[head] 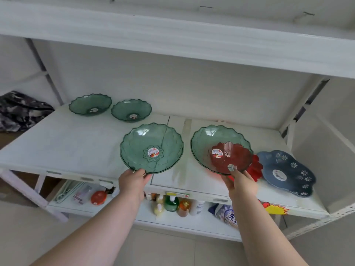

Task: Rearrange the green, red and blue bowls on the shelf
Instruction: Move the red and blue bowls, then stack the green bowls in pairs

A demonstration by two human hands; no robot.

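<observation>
Head view. Shelf [76,148]: two small green bowls [90,105] [131,110] at the back left. Left hand [132,181] grips the near rim of a large green bowl [151,147]. Right hand [240,182] grips another large green bowl [221,148], tilted (through it shows a red bowl [255,167], mostly hidden). Blue bowl [286,172] lies far right. Lower-shelf bottles [171,203] are partly cut off.

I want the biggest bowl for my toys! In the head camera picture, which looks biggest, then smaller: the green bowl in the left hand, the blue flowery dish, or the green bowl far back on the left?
1. Green bowl in the left hand
2. Blue flowery dish
3. Far back green bowl

The back bowl sits farther from the camera, so it may truly be bigger than it looks.
</observation>
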